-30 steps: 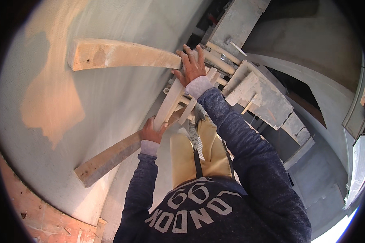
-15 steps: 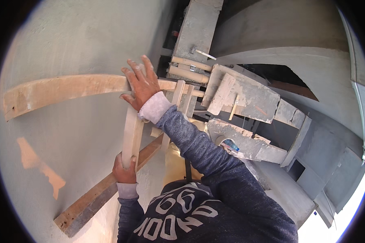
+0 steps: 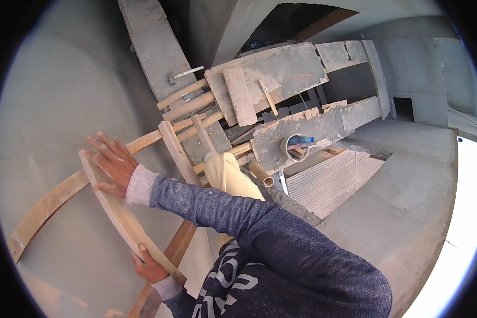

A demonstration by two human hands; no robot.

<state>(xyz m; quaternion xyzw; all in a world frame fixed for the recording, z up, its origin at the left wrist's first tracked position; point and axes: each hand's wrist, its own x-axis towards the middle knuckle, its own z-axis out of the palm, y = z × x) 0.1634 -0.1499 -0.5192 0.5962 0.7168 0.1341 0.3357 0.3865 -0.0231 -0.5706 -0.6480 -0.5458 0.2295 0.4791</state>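
Note:
My left hand [image 3: 151,266] grips the lower part of a pale wooden board [image 3: 123,221], its thumb on the near face. My right hand [image 3: 113,165] lies against the upper part of the same board with fingers stretched and spread. The board slants across two long timber rails: an upper rail [image 3: 46,213] running along the wall and a darker lower rail [image 3: 180,243]. Farther along, two pale crosspieces [image 3: 177,150] stand across the rails, resembling ladder rungs. How the held board meets the lower rail is partly hidden by my left hand and sleeve.
A grey plastered wall [image 3: 63,106] rises at the left. Below are mortar-stained platform boards [image 3: 302,66], round poles [image 3: 193,105], a loose plank [image 3: 239,96] and a hammer [image 3: 188,73]. A white bucket [image 3: 284,150] holds a blue bottle [image 3: 301,140]. Gaps open between platforms.
The whole view has turned and shifted. The board's upper end now sticks out past the upper rail, with my right hand flat on its face. My left hand still holds its lower part.

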